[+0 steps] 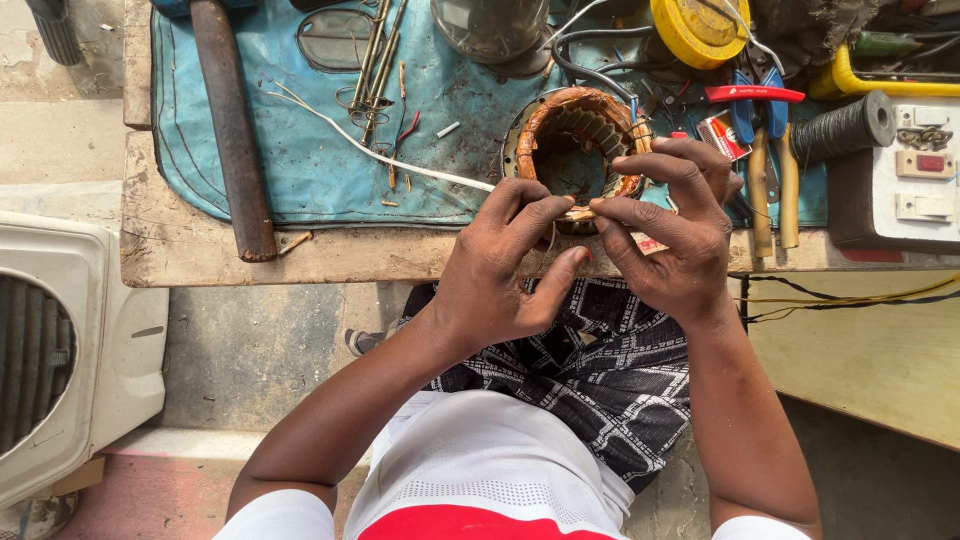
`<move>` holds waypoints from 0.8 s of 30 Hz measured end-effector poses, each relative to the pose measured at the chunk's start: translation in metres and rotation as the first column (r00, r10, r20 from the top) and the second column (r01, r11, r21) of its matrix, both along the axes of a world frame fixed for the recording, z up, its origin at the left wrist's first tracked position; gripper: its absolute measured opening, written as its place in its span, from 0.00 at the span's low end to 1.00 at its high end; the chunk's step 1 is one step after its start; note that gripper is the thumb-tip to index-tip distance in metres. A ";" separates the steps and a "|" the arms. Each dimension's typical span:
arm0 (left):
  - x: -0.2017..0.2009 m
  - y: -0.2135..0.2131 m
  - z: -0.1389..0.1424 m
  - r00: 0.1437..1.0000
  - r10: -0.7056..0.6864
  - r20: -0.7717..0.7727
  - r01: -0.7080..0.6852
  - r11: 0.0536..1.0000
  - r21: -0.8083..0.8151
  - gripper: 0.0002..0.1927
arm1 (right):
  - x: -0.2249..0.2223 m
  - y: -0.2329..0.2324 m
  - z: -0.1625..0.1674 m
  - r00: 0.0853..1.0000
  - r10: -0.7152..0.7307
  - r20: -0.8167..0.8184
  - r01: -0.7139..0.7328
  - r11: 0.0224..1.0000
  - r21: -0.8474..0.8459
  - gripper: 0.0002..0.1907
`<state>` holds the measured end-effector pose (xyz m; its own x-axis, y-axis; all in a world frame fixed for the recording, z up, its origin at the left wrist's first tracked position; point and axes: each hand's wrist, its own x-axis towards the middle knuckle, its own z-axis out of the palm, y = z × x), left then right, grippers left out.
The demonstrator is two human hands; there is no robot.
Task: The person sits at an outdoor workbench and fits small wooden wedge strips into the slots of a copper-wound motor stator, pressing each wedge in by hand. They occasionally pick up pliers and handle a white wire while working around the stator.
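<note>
A round motor stator with copper windings [572, 128] rests on a blue mat [300, 150] at the near edge of a wooden bench [180, 250]. My left hand [500, 270] and my right hand [670, 230] meet at the stator's near rim. Both pinch a small tan strip [580, 213] between thumb and fingertips, right against the winding. A thin wire hangs down from the pinch. A white wire [400, 160] runs from the stator's left side across the mat.
A long rusty iron bar [233, 130] lies on the mat's left. Pliers with blue and red handles [755, 110], a yellow tape reel [700, 28], a black cord spool [845, 125] and a switch box [920, 170] crowd the right. A white fan casing [70, 350] stands on the floor at left.
</note>
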<state>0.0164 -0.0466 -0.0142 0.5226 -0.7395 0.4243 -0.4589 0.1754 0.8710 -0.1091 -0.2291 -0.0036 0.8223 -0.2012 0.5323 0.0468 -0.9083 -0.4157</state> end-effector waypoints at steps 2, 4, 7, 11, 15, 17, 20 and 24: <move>0.003 0.004 -0.001 0.999 0.004 0.048 -0.002 1.000 -0.028 0.17 | 0.001 0.000 0.001 1.000 -0.006 -0.012 0.006 1.000 0.011 0.10; 0.005 0.003 -0.002 0.997 0.006 0.073 -0.004 1.000 -0.024 0.17 | 0.001 0.001 0.001 1.000 -0.011 -0.017 0.012 1.000 0.021 0.10; 0.010 0.001 -0.004 0.995 -0.016 0.100 0.012 0.999 0.038 0.20 | 0.001 0.001 0.001 1.000 -0.009 -0.017 0.009 0.999 0.038 0.10; 0.025 0.002 -0.004 0.959 -0.101 0.266 0.090 0.995 0.054 0.24 | 0.000 0.000 0.001 1.000 -0.007 -0.026 0.008 0.999 0.035 0.10; 0.039 -0.004 -0.003 0.876 -0.138 0.463 0.142 0.990 0.026 0.27 | 0.001 -0.002 0.003 0.999 0.005 -0.043 -0.003 0.999 0.038 0.10; 0.041 -0.008 -0.003 0.862 -0.152 0.483 0.146 0.988 0.051 0.23 | 0.001 -0.002 0.003 0.999 -0.009 -0.049 0.010 1.000 0.011 0.10; 0.038 -0.011 -0.003 0.854 -0.164 0.494 0.128 0.986 0.106 0.16 | 0.000 -0.001 0.002 0.998 -0.024 -0.058 0.024 1.000 0.008 0.10; 0.031 -0.016 -0.003 0.847 -0.154 0.510 0.085 0.984 0.157 0.13 | 0.000 -0.001 0.000 0.998 -0.030 -0.054 0.031 0.999 0.025 0.10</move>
